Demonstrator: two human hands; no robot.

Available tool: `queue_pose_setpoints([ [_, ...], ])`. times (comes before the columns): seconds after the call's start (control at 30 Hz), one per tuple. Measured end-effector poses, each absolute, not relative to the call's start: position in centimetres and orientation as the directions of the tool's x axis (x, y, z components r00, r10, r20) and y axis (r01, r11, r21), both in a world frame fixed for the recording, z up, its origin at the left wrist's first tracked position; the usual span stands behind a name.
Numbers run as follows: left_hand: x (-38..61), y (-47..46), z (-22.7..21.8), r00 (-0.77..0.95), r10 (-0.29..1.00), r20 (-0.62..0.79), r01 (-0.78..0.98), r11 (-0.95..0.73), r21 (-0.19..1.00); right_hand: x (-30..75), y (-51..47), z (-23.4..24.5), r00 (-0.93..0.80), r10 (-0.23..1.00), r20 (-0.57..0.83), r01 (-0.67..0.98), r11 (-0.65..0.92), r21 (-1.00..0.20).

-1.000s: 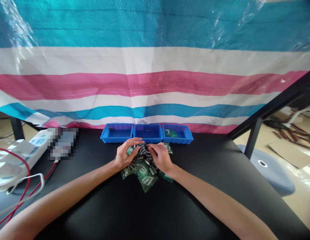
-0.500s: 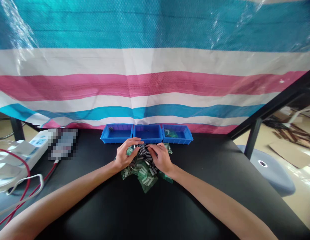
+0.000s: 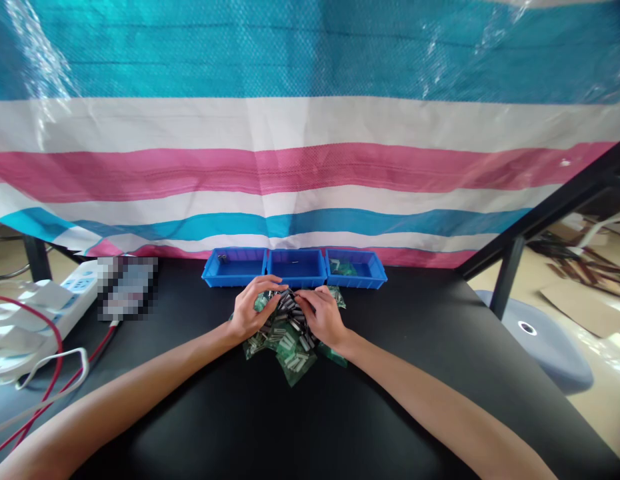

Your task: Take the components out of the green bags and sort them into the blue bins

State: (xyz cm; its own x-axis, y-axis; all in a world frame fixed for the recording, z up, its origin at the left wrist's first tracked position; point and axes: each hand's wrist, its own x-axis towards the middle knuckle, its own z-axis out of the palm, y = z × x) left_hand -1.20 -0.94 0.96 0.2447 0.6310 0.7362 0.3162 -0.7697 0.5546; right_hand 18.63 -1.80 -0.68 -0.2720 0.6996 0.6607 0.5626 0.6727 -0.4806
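A heap of small metal cylinders (image 3: 289,308) lies on the black table, mixed with green-tinted plastic bags (image 3: 296,363) holding similar pieces. My left hand (image 3: 251,308) curves round the heap's left side, fingers stretched and thumb apart, with nothing plainly held. At the right side of the heap, my right hand (image 3: 324,313) has its fingertips drawn together over the pieces; what sits between them is too small to make out. Just behind my hands stand three blue bins: the left bin (image 3: 235,281), the middle bin (image 3: 296,283) and the right bin (image 3: 357,283).
A few small pieces lie in the left and middle bins, and a green bag in the right one. To the left are a white power strip (image 3: 65,300) and red and white cables (image 3: 57,340). A striped sheet (image 3: 310,167) hangs behind; a grey stool (image 3: 545,347) stands right.
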Motion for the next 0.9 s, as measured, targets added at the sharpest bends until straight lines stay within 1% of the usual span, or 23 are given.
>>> queue_pose_setpoints([
  [0.4, -0.73, -0.49, 1.0, 0.154, 0.63, 0.761, 0.35, -0.755, 0.554, 18.57, -1.9, -0.62, -0.313, 0.697, 0.645, 0.542, 0.688, -0.482],
  [0.57, -0.75, -0.54, 0.99, 0.149, 0.648, 0.747, 0.398, -0.731, 0.555, 18.54, -1.92, -0.59, -0.322, 0.687, 0.651, 0.528, 0.701, -0.479],
  [0.8, -0.72, -0.65, 0.85, 0.116, 0.656, 0.746, 0.406, -0.717, 0.567, 18.6, -1.85, -0.72, -0.332, 0.696, 0.637, 0.532, 0.696, -0.483],
  [0.9, -0.67, -0.61, 0.85, 0.123, 0.64, 0.759, 0.405, -0.73, 0.55, 18.61, -1.84, -0.75, -0.334, 0.696, 0.635, 0.535, 0.695, -0.481],
])
